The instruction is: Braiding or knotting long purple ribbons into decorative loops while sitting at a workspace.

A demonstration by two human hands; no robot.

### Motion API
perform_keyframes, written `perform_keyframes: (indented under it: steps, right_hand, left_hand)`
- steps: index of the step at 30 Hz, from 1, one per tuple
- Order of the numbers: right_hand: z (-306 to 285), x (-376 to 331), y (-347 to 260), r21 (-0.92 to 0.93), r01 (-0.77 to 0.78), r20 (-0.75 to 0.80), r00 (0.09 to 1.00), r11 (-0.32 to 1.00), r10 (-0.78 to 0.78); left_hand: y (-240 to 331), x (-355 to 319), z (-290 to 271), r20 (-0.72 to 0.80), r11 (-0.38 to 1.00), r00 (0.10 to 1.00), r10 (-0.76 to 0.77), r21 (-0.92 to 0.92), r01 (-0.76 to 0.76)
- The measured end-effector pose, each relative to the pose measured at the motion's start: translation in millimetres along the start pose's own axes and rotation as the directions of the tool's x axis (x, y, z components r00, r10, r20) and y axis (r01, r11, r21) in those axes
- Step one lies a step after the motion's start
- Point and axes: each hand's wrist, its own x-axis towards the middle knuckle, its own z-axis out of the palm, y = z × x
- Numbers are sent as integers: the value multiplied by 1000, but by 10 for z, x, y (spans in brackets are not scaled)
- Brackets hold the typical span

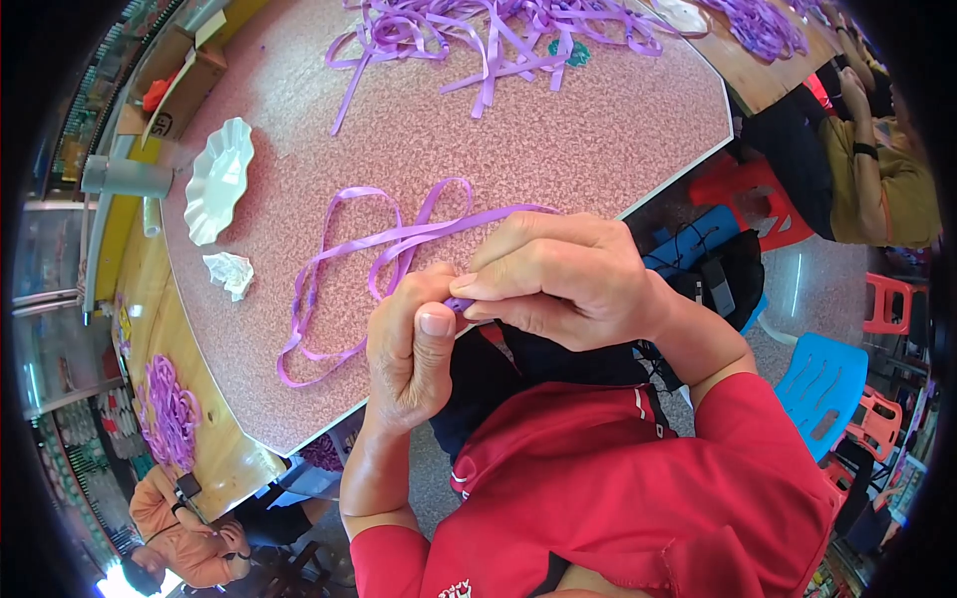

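Note:
Both my hands meet over the near edge of the pink speckled table. My left hand (411, 349) pinches a small dark purple piece (460, 303) between thumb and fingers. From the other side, the fingertips of my right hand (568, 279) close on the same piece. Its exact kind is mostly hidden by my fingers. A purple ribbon lanyard (351, 242) lies in loose loops on the table just beyond my hands, and one strand runs up under my right hand. Whether that strand joins the piece I hold is hidden.
A pile of purple ribbons (488, 30) covers the far part of the table (269, 149). At the left are a white scalloped dish (218, 181) and a crumpled tissue (229, 275). A ribbon bundle (169, 411) lies on the wooden surface. Other people sit left and right; a blue chair (819, 394) stands right.

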Motion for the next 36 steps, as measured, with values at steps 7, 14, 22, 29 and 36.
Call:
perform_keyframes:
  steps: [7,14,22,29,36]
  right_hand:
    - [-4,11,-72,-246,42,29,999,968,-36]
    - [-4,-1,9,111,-97,43,995,989,93]
    - [-88,54,122,10,-27,69,997,1000,27]
    - [48,20,92,-44,-82,-2,997,996,82]
    - [132,-29,62,94,-236,-66,968,967,242]
  left_hand:
    - [-178,95,39,-117,829,920,375,487,-276]
    - [-189,67,94,-177,927,927,329,245,-282]
    - [-36,71,46,-136,954,989,56,301,-12]
    - [-272,29,28,-175,934,969,176,341,-108]
    - [-324,19,5,-181,957,970,163,270,-111]
